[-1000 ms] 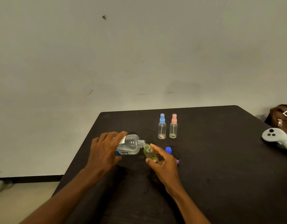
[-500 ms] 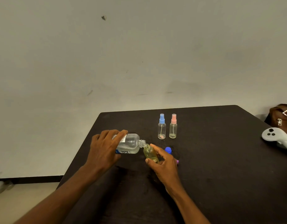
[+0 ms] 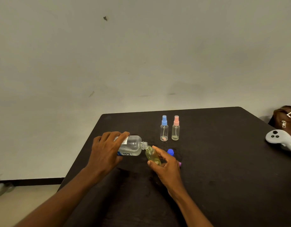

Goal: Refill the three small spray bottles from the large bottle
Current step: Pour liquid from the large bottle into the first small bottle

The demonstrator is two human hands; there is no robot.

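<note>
Left hand point(image 3: 107, 149) wraps the large bottle point(image 3: 133, 145) round its labelled body, tipped nearly flat, its neck at the mouth of the small open bottle point(image 3: 152, 156). The right hand point(image 3: 166, 163) pinches that one, tilted, just beside it. Both look like light, clear plastic, likely slick when wet, so a low body grip seems safest. Beyond the right hand stand a blue-topped spray bottle point(image 3: 164, 128) and a pink-topped spray bottle point(image 3: 175, 127). The table point(image 3: 98, 126) edge runs just outside the left hand, with open room past the right.
</note>
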